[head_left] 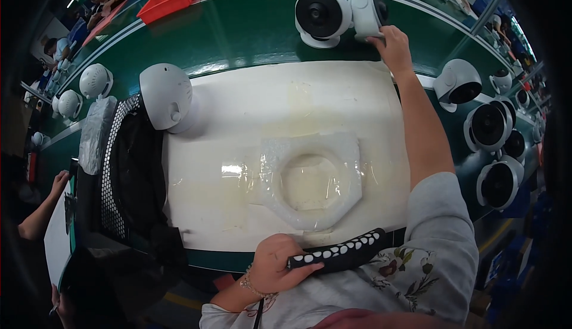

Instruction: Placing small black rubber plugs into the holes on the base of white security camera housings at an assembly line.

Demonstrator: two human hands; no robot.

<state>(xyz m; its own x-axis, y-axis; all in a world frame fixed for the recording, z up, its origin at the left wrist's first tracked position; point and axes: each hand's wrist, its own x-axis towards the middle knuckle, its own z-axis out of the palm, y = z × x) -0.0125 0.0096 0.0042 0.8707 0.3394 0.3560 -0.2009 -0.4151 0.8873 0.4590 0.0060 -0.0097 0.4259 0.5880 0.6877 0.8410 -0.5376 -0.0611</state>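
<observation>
Green bench [250, 38], cream sheet [220, 108] on top. Past the sheet's far edge, white round-headed unit [364, 14], right one of two, pinched low by right hand [398, 46]; nearside, black white-dotted strip [342, 251] gripped in left hand [277, 263].

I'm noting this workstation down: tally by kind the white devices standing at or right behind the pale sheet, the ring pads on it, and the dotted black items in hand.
White devices: 3 (one at the sheet's far-left corner, two behind it)
Ring pads: 1
Dotted black items, in the left hand: 1
Total: 5
</observation>
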